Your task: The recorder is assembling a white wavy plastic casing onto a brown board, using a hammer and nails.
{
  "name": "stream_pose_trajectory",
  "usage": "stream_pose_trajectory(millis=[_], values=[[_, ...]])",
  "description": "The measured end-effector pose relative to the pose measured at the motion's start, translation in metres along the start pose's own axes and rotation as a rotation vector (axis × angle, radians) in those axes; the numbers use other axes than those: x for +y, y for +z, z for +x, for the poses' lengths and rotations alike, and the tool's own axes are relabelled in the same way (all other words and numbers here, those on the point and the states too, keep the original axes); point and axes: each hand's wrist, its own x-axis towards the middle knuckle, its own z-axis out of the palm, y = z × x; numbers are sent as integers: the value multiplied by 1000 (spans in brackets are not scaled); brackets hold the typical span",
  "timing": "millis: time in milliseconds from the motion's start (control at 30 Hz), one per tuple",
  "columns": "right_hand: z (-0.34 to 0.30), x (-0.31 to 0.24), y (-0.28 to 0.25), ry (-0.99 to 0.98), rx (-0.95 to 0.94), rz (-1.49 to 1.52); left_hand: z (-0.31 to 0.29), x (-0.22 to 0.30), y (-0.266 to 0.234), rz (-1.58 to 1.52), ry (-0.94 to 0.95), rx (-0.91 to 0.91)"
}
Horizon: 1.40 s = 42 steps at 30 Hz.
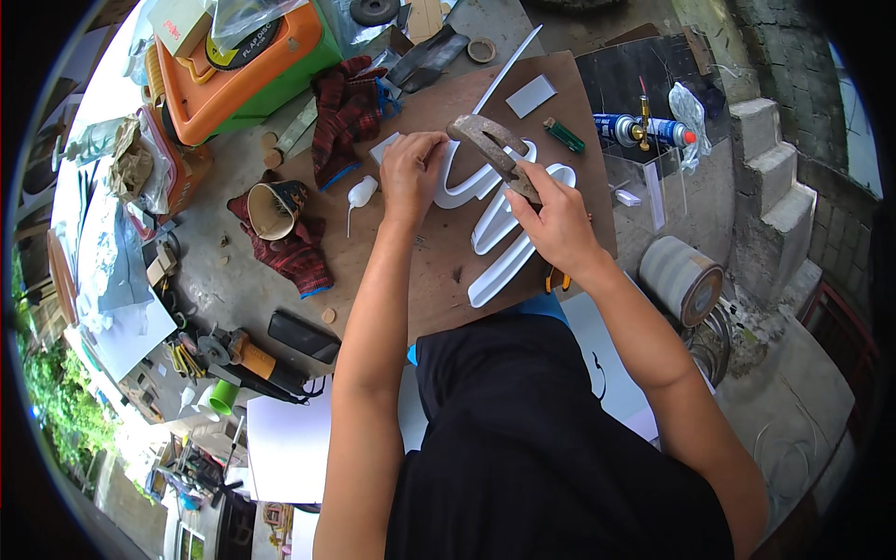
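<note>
Right hand (557, 222) closed around a rusty metal tool (487, 147); white curved strip (456, 199) at its ten o'clock on brown board (434, 280). Left hand (411, 177) at the strip's nine o'clock, fingers bent, grip cannot be determined; white bottle (362, 191) beyond, also nine o'clock

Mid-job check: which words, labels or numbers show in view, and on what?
Wording isn't copied here; these carry print:
Cream box, upper left: red lettering.
Round black-and-yellow disc, beside that box: pale lettering.
Blue-and-white canister, on the right: lettering, partly too small to read.
Rusty metal tool in the right hand: no lettering I can make out.
</note>
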Motion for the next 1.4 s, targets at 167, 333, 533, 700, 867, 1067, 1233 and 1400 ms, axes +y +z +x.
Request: stream_pose_trajectory(millis=[167, 333, 533, 700, 867, 1067, 1233, 1400], values=[[5, 2, 3, -29, -1, -37, -1, -4, 3, 6, 24, 25], [9, -4, 1, -43, 23, -43, -1, -5, 4, -9, 25, 18], [11, -7, -3, -82, 52, -72, -1, -6, 5, 2, 30, 22], [5, 0, 4, -35, -17, -84, -1, -7, 6, 12, 59, 52], [5, -3, 9, -57, -44, -110, -2, -8, 6, 36, 56, 39], [6, 3, 16, -65, -55, -166, -2, -10, 8, 31, 51, 38], [2, 4, 17, -115, -30, -156, -4, -9, 8, 22, 42, 34], [7, 8, 18, -68, -75, -210, -3, -9, 7, -7, 40, 64]])
